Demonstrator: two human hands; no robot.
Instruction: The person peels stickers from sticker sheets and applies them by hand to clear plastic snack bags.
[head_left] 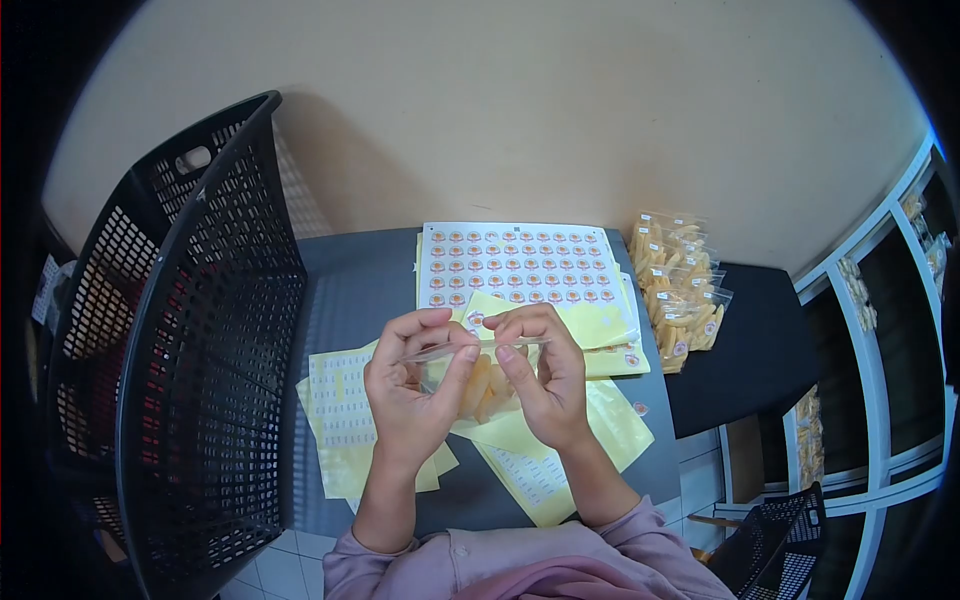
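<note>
Between my two hands is a clear plastic bag with pale yellow snack sticks inside, its top edge level and facing me. My left hand pinches the left part of that edge between thumb and fingers. On the right part, my right hand pinches the same edge, thumb toward me. Beneath and behind the bag lie a sheet of round orange-and-white stickers and yellow backing paper. Sheets of small printed labels spread to the left of my left hand.
Filled snack bags are piled at the right on a black surface. A large black plastic basket stands at the left edge of the grey table. Light metal shelving and a smaller black basket are at the right.
</note>
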